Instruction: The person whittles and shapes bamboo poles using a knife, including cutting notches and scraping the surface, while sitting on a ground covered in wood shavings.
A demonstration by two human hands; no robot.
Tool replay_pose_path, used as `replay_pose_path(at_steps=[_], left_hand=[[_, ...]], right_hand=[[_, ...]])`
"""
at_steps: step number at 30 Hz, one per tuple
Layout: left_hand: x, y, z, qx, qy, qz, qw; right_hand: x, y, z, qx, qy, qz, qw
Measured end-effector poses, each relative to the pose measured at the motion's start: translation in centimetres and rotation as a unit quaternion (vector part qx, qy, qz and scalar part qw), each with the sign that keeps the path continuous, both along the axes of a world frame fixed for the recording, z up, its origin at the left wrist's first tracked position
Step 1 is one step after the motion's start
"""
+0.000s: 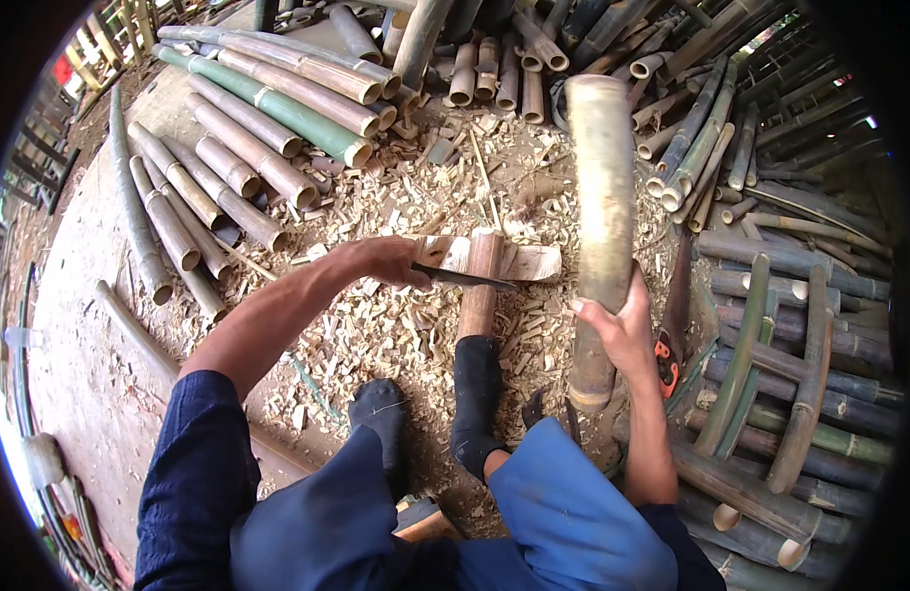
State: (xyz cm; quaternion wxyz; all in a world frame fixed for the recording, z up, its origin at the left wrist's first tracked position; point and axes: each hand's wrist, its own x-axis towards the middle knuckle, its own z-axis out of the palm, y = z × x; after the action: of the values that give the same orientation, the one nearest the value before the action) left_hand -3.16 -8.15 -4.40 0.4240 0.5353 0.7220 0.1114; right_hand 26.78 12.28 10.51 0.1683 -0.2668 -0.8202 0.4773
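My left hand is closed round the handle of a knife. Its dark blade points right, across a peeled brown bamboo piece lying lengthwise in front of my sock-covered foot. Crosswise beside that piece lies a pale, chopped wooden block. In my right hand is a thick bamboo tube, gripped near its lower part and held nearly upright. The tube's upper part is smeared by motion. Between the knife and the tube there is a gap.
Pale wood chips cover the ground around my feet. Cut bamboo tubes lie in rows at the far left, one of them green. More bamboo is stacked at the right. A saw with an orange-and-black handle lies right of my right forearm.
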Motion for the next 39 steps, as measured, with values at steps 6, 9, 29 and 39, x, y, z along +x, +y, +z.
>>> replay_pose_path(at_steps=[6,9,29,39], left_hand=[[-1.0,5.4,5.5,-0.099,0.170,-0.126,0.972],[2.4,7.9,10.4,-0.016,0.369,-0.171,0.914],[9.5,-7.5,-3.4,0.138,-0.162,0.700,0.681],[8.3,-9.1,-2.8,0.200,-0.162,0.668,0.698]], right_hand=[[4.8,0.7,-3.7,-0.178,-0.035,-0.120,0.976],[8.6,1.3,-7.1,-0.127,-0.072,-0.226,0.963],[-6.4,-4.1,-14.4,-0.039,-0.321,0.053,0.945],[-7.9,-1.9,-12.7,0.470,-0.083,0.396,0.785]])
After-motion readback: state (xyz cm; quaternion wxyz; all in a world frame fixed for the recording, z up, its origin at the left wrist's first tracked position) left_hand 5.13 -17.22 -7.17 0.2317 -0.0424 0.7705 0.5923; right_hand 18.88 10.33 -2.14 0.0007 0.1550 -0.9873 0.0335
